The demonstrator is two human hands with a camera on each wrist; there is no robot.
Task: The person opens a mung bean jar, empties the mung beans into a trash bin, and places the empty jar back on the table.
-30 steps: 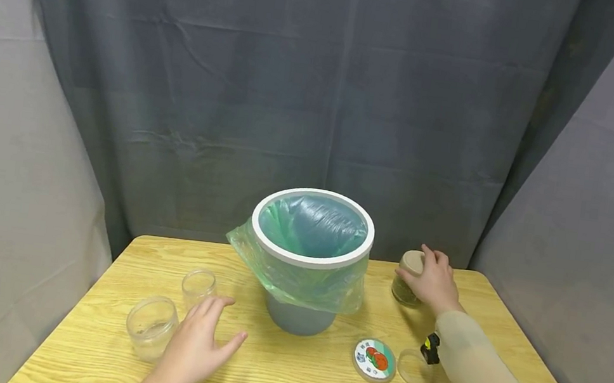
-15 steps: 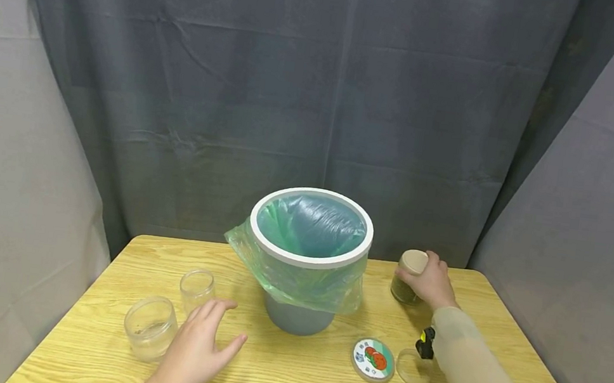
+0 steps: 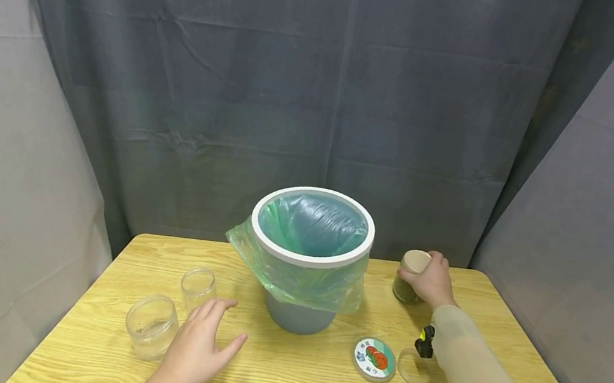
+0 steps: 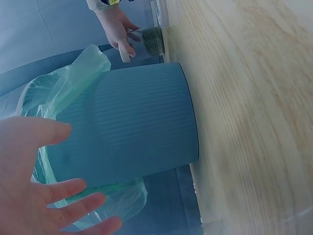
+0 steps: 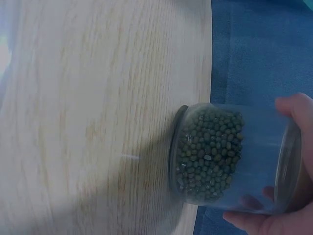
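At the table's far right, my right hand (image 3: 434, 282) grips a clear jar (image 3: 404, 290) near its top, fingers and thumb on either side. The jar has a beige lid (image 3: 416, 260) and stands upright on the table. Green mung beans (image 5: 209, 154) fill about its lower half in the right wrist view. My left hand (image 3: 197, 345) holds nothing, its fingers spread, in front of the bin. Beside it are a wide clear jar (image 3: 150, 333) and a narrower clear jar (image 3: 197, 287), both without lids.
Mid-table stands a grey bin (image 3: 299, 319) with a white rim and a green bag (image 3: 318, 287) hanging over its sides. A round lid with a tomato picture (image 3: 374, 359) and a clear round lid (image 3: 414, 368) lie at the front right. Curtains surround the table.
My right hand's fingers have come down from over the lid and closed around the jar's upper part. The left hand and the other things have barely moved.
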